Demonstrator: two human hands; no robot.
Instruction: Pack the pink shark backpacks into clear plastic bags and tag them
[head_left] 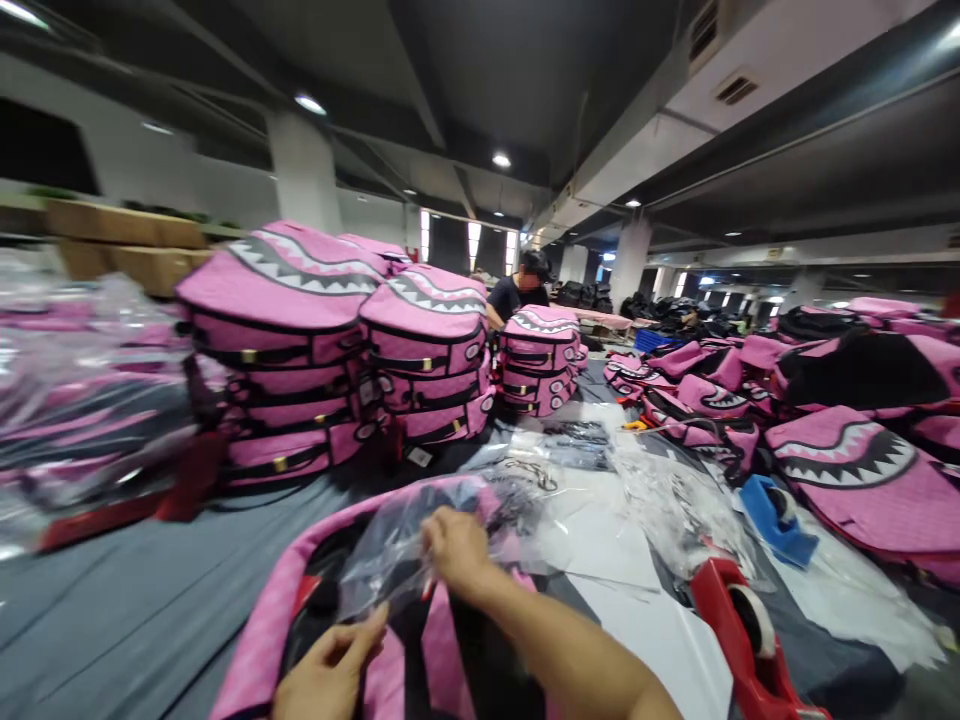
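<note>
In front of me lies an opened pink backpack [259,625] with a dark lining. A clear plastic bag [394,545] spreads over its upper part. My right hand [457,550] reaches across, its curled fingers gripping the plastic near the far side of the backpack. Lower down, my left hand [330,665] pinches the near edge of the same plastic between thumb and fingers. Beneath the plastic, pink straps or panels [446,650] show inside the backpack. Whether anything else sits under the plastic I cannot tell.
Stacked pink backpacks [285,340] with a shark-teeth print stand beyond. Plastic-wrapped packs [82,400] lie at left. On the right are a red tape dispenser [739,640], a blue tape dispenser [780,520], loose plastic bags [682,490] and more backpacks [862,480]. A co-worker [517,290] bends farther back.
</note>
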